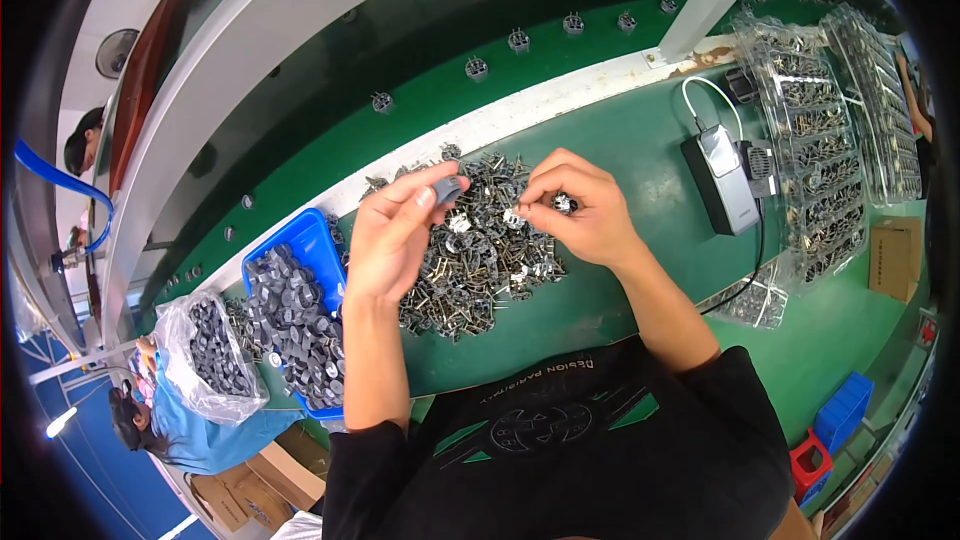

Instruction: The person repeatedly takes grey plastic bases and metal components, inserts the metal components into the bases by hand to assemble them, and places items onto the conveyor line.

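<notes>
My left hand is closed on a small grey plastic cap, pinched between thumb and fingers above the workbench. Just to its right, my right hand is closed too, its thumb and forefinger pinching a small white-and-metal part. A dark, shiny small part shows against the fingers of that hand; its exact kind is unclear. Below both hands spreads a heap of small metal-pinned parts. Left of my left forearm, a blue tray holds many grey caps.
A clear bag of grey caps lies left of the tray. Beyond the white rail, a green conveyor belt carries spaced parts. Right are a grey power bank with cables and clear compartment trays of parts. A person in blue sits lower left.
</notes>
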Available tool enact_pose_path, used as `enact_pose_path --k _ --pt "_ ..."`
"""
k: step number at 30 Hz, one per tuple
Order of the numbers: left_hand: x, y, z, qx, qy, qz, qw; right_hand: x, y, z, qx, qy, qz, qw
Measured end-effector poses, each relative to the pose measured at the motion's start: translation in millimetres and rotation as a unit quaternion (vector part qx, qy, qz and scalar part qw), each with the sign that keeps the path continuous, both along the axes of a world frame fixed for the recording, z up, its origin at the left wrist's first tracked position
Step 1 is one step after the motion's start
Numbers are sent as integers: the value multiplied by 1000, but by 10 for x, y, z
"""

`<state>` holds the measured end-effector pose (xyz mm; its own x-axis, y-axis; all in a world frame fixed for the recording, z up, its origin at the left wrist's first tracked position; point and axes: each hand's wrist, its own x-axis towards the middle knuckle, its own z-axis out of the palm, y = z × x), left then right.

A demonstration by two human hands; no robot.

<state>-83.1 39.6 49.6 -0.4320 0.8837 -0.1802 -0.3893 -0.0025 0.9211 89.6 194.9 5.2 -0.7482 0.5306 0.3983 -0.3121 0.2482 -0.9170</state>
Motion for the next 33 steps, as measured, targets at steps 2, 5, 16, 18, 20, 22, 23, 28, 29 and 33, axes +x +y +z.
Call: enact_pose_path --k 2,5,16,18,20,22,23,28,29,33 --pt "191 59 19 23 -34 43 998 10 -42 32 -8 5 -2 1000" --pt "286 92 -45 82 -107 40 990 4 -109 54 -42 14 -17 999" --pt "519 128 -164 62 -128 -2 990 -50 -229 96 30 24 -131 991" --pt "535 110 -169 53 -125 -5 991 -59 -238 93 53 14 -129 990" --pt "534 91 -201 48 -137 0 989 -72 -243 72 86 16 -141 986" --pt "532 82 -218 44 -138 -2 989 -67 -230 68 108 15 -143 984" --pt "531 78 -219 41 -139 -3 989 -66 -227 71 131 14 -144 981" --pt "566 89 -195 29 -125 3 992 -66 -216 85 188 18 -163 968" --pt "573 93 -188 23 -115 7 993 -65 -214 87 212 20 -169 962" --pt "589 105 -166 8 -80 9 997 -32 -208 69 237 -3 -177 955"
